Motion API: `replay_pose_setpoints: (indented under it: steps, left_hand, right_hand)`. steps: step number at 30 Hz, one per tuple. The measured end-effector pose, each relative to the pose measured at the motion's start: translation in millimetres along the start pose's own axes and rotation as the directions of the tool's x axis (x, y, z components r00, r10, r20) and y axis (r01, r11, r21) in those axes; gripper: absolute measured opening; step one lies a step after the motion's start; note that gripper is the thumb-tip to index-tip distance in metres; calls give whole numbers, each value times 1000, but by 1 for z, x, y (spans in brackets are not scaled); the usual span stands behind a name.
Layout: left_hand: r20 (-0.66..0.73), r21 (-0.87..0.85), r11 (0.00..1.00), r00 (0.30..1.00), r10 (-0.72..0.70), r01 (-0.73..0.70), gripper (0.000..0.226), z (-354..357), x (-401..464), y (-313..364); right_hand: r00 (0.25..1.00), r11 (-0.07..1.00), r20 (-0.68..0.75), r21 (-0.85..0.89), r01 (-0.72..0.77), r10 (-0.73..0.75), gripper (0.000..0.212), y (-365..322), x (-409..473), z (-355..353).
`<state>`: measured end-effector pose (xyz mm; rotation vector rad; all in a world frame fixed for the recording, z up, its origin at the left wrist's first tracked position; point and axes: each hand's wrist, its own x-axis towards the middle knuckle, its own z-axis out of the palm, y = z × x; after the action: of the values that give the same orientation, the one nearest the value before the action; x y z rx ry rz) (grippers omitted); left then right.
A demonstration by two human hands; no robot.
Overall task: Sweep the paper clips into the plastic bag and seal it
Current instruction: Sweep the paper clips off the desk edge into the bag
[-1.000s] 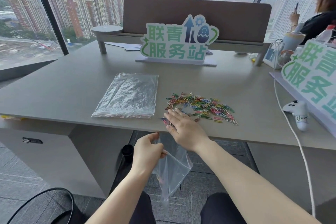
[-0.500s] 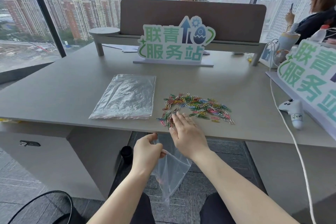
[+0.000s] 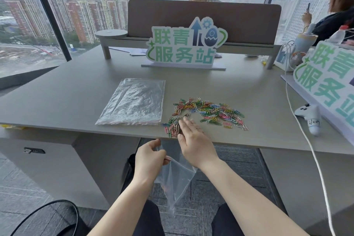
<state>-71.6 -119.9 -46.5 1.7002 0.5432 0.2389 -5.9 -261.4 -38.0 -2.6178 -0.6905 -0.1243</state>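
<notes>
1. A grey rectangular desk top [image 3: 76, 105] is seen with its near edge running across the middle of the view; bare surface is left at 9 o'clock of the work area.
2. A scattered heap of multicoloured paper clips [image 3: 210, 111] is spread near that edge, and a smaller cluster [image 3: 172, 127] is gathered almost at the lip.
3. A flat stack of clear plastic bags [image 3: 134, 101] is laid at 9 o'clock of the clips, just beside them and apart from the hands.
4. A single clear plastic bag [image 3: 175, 180] is hung below the desk edge, directly under the small cluster.
5. The bag's rim is pinched by the left hand [image 3: 149, 161], thumb raised to the desk lip and fingers curled narrowly on the film.
6. The right hand [image 3: 193, 140] is held flat with fingers straight and spread over the edge; its fingertips [image 3: 184, 120] are laid against the small cluster, and nothing is gripped.
7. Both forearms are extended from 6 o'clock, the right one angled inward.
8. A white game controller [image 3: 311, 117] and a white cable [image 3: 306, 140] are found at 3 o'clock, well apart from the clips.
</notes>
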Motion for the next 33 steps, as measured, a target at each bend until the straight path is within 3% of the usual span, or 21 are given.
replay_pose_setpoints:
  steps: [4, 14, 18, 22, 28, 33]
  left_hand:
    - [0, 1, 1000, 1000, -1, 1, 55, 0, 0, 0]
    - [-1, -24, 1000, 1000, -11, 11, 52, -5, 4, -2]
    - [-7, -24, 1000, 1000, -3, 3, 53, -6, 2, 0]
    - [-14, 11, 1000, 1000, -10, 10, 55, -8, 2, 1]
    - [-16, -1, 1000, 1000, -20, 20, 56, -9, -1, 4]
    - [-22, -22, 999, 999, -36, 36, 56, -12, -1, 4]
  right_hand:
    - [997, 997, 57, -62, 46, -42, 54, -7, 0, 5]
    - [995, 995, 22, -21, 99, -99, 53, -24, -19, 11]
    - [987, 987, -68, 64, 149, -144, 48, -31, -28, 11]
    - [984, 984, -177, 172, 53, -22, 46, -18, -8, 0]
    - [994, 998, 94, 30, -54, 51, 53, 3, 36, -8]
    - [986, 998, 155, -26, -50, 53, 58, -6, 52, -5]
